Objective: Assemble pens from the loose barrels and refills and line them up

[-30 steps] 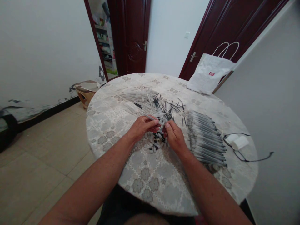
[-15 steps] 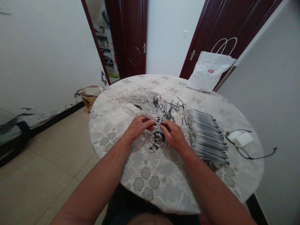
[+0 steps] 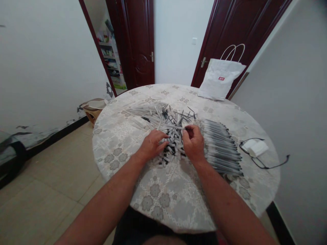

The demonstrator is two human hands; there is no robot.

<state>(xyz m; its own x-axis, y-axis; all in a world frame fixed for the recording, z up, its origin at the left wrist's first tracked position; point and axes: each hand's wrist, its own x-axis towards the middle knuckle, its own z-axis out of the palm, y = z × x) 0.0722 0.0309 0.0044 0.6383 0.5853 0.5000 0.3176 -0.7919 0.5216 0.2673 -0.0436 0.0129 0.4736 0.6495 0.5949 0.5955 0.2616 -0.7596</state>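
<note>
My right hand [image 3: 193, 141] is closed on the end of a pale pen barrel [image 3: 175, 127], which points to the left above the pile. My left hand [image 3: 154, 143] reaches into a heap of small white and black pen caps [image 3: 173, 141], thumb and forefinger apart, with nothing visible between them. Behind the hands lie loose whitish pen barrels [image 3: 143, 110] and a scatter of thin black pen pieces [image 3: 182, 116]. To the right of my right hand, a neat row of pens [image 3: 222, 146] lies side by side.
A round table [image 3: 158, 194] has a patterned lace-like cloth. At its right lie eyeglasses [image 3: 259, 163] and a white folded tissue [image 3: 255, 147]. A white paper bag [image 3: 221, 80] stands at the back right. A wooden stool [image 3: 92, 112] is beyond the left edge.
My hands, together at the pen barrel before, have moved apart. My right hand keeps the barrel; my left hand has let go and lowered to the caps. The view has shifted slightly.
</note>
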